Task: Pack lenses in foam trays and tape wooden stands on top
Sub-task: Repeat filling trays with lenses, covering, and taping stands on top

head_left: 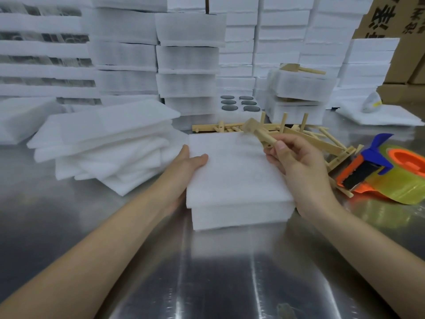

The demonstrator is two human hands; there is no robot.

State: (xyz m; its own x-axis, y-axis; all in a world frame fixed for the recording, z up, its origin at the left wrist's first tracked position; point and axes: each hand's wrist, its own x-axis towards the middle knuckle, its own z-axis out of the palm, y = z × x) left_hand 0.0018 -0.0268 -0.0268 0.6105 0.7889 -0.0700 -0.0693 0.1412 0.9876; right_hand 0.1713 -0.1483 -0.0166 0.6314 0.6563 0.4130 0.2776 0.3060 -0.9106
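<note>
Foam sheets lie toward the tabletop's left edge. Mid-tabletop, the left hand grips the foam tray by its left side; the right hand pinches a wooden stand over its far right corner, tape dispenser beyond

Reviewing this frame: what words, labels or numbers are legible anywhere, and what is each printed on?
"泽" (probable; tilted, neighbouring characters cut off): large black print on the brown cardboard box.
Smaller black characters on the same box: too blurred to read.
Yellow label on the white rounded object: too small to read.
</note>
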